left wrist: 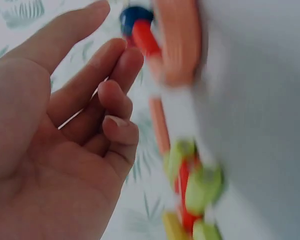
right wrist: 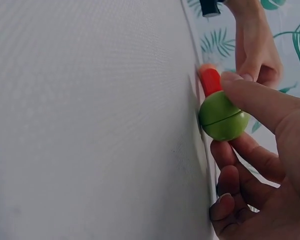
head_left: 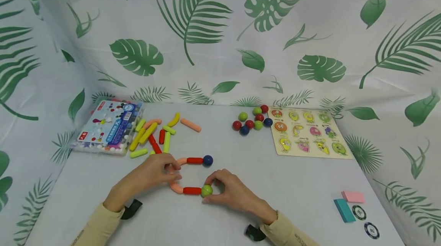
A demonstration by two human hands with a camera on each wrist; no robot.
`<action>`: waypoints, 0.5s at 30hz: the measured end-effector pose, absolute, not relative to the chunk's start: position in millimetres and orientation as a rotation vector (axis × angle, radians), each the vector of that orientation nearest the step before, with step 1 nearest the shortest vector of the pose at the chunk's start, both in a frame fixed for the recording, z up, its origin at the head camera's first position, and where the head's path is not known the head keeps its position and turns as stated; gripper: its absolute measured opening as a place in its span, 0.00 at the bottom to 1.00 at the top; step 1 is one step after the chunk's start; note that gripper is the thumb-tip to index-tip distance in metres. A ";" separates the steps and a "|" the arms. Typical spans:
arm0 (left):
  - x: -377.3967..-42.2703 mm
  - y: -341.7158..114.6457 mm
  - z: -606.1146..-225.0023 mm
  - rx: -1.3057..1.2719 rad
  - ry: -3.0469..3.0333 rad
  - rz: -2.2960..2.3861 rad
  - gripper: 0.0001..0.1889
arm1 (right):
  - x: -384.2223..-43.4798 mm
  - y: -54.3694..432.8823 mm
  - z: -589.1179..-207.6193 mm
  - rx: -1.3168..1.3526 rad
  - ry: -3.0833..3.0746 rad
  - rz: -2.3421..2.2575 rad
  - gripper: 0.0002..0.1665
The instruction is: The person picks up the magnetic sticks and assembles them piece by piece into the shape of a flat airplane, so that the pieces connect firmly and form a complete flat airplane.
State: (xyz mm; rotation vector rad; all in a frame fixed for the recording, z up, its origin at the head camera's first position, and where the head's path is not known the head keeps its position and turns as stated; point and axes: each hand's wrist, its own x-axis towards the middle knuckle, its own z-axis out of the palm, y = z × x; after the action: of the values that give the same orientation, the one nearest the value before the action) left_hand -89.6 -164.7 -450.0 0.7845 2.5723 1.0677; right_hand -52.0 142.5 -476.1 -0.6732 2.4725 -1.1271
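A U-shaped chain of magnetic building pieces lies on the white table. Salmon curved rods (head_left: 176,187) form its bend, an upper red rod (head_left: 195,160) leads to a dark blue ball (head_left: 208,160), and a lower red rod (head_left: 191,191) ends at a green ball (head_left: 206,190). My right hand (head_left: 235,193) pinches that ball between thumb and fingertips; a seam line crosses the ball (right wrist: 223,117) in the right wrist view. Beside the bend is my left hand (head_left: 154,172), hiding part of it. In the left wrist view its thumb and fingers stand apart with nothing between them.
Loose yellow, green, red and salmon rods (head_left: 147,133) lie beside a plastic box of pieces (head_left: 106,125) at back left. Several coloured balls (head_left: 249,124) sit at back centre, touching a fruit picture board (head_left: 306,133). Pink (head_left: 353,197) and teal blocks (head_left: 344,210) and two chips (head_left: 371,230) lie right.
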 end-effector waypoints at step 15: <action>-97.2 -215.5 -464.6 0.372 2.940 0.972 0.14 | -53.0 144.7 -477.3 -0.662 2.442 -1.158 0.24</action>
State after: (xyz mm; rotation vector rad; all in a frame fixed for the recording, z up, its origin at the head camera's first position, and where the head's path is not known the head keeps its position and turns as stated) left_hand -97.2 -215.5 -464.6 0.3723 2.9400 0.9721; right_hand -53.0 144.7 -477.3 -0.6615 2.4419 -1.1577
